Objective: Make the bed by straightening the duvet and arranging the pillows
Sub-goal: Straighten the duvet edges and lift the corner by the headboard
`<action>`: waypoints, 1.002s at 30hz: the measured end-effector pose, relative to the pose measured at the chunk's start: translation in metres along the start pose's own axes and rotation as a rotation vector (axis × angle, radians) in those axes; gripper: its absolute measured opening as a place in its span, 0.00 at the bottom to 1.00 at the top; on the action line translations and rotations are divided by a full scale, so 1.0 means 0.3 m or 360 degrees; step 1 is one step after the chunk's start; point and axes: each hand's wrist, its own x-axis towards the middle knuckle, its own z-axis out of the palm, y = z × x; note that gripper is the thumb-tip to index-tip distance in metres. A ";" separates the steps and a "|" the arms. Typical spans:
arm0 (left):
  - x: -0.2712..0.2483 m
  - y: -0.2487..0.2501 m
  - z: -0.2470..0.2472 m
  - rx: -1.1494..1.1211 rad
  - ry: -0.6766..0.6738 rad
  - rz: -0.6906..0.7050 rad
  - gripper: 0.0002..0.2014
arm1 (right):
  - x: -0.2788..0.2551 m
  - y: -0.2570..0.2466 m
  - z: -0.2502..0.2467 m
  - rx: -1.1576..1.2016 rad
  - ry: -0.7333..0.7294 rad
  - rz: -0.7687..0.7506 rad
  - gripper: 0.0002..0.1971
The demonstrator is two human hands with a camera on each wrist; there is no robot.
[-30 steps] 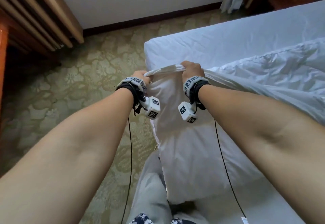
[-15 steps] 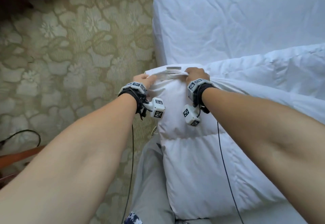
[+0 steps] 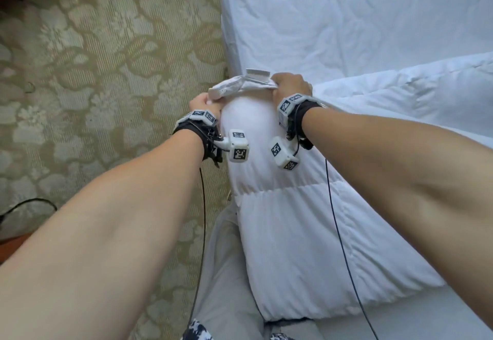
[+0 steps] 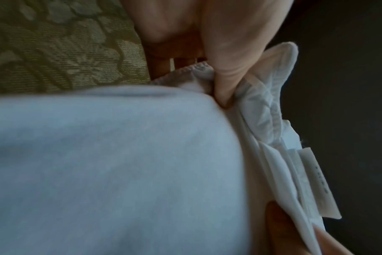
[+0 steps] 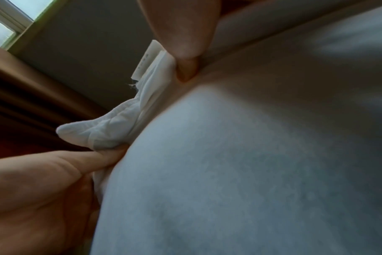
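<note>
To the left of both hands lies a patterned olive carpet, with a dark cable curling on it near the left forearm. The left hand grips the left end of a bunched white duvet edge, its thumb curled down and pinching the stitched hem against the fingers behind. Between the two hands the gathered edge runs as a crumpled band, and a small white label sticks up from it just beside the right hand. Below the band, toward the person, the quilted duvet bulges up and drapes down over the side of the bed. The right hand clenches the right end of the same edge, its thumb pressed into the fabric. Beyond and to the right of the right hand stretches the white fitted sheet of the mattress, and more rumpled duvet spreads rightward from that wrist. Grey trousers show beneath the forearms.
</note>
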 end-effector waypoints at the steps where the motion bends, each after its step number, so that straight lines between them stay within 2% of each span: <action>1: 0.016 0.008 -0.003 0.0028 -0.0017 -0.0037 0.05 | 0.008 -0.012 0.001 -0.0001 -0.0019 -0.0013 0.14; 3: 0.027 0.008 0.004 0.0165 -0.0077 -0.0095 0.17 | 0.012 -0.016 0.017 0.0023 -0.0079 -0.0002 0.13; 4: 0.022 0.006 0.015 0.0231 -0.0109 -0.0110 0.20 | 0.010 -0.008 0.029 0.0035 -0.0101 0.0018 0.13; 9: -0.050 0.037 0.074 0.0419 -0.0096 -0.0112 0.19 | -0.045 0.035 0.025 0.0057 -0.0150 0.0055 0.12; 12: -0.120 0.093 0.073 0.0536 -0.0093 -0.0040 0.23 | -0.107 0.057 -0.029 0.0088 -0.0146 0.0023 0.20; 15: -0.180 0.130 0.052 0.0768 -0.0206 0.0019 0.44 | -0.205 0.090 -0.099 0.0122 -0.0135 -0.0010 0.27; 17: -0.244 0.171 0.028 0.0892 -0.0315 0.0105 0.41 | -0.285 0.112 -0.147 0.0116 -0.0124 -0.0039 0.29; 19: -0.398 0.245 -0.011 0.1012 -0.0341 0.0241 0.28 | -0.380 0.139 -0.193 0.0094 -0.0114 -0.0056 0.29; 20: -0.459 0.264 -0.023 0.1073 -0.0330 0.0299 0.27 | -0.430 0.154 -0.212 0.0089 -0.0115 -0.0065 0.30; 23: -0.650 0.314 -0.055 0.1283 -0.0326 0.0513 0.35 | -0.601 0.211 -0.288 0.0069 -0.0051 -0.0117 0.32; 26: -0.848 0.320 -0.082 0.1423 -0.0254 0.0634 0.46 | -0.825 0.278 -0.356 0.0047 0.0015 -0.0160 0.34; 30: -1.152 0.333 -0.098 0.1343 -0.0308 0.0763 0.43 | -1.110 0.362 -0.436 -0.0003 0.0047 -0.0211 0.35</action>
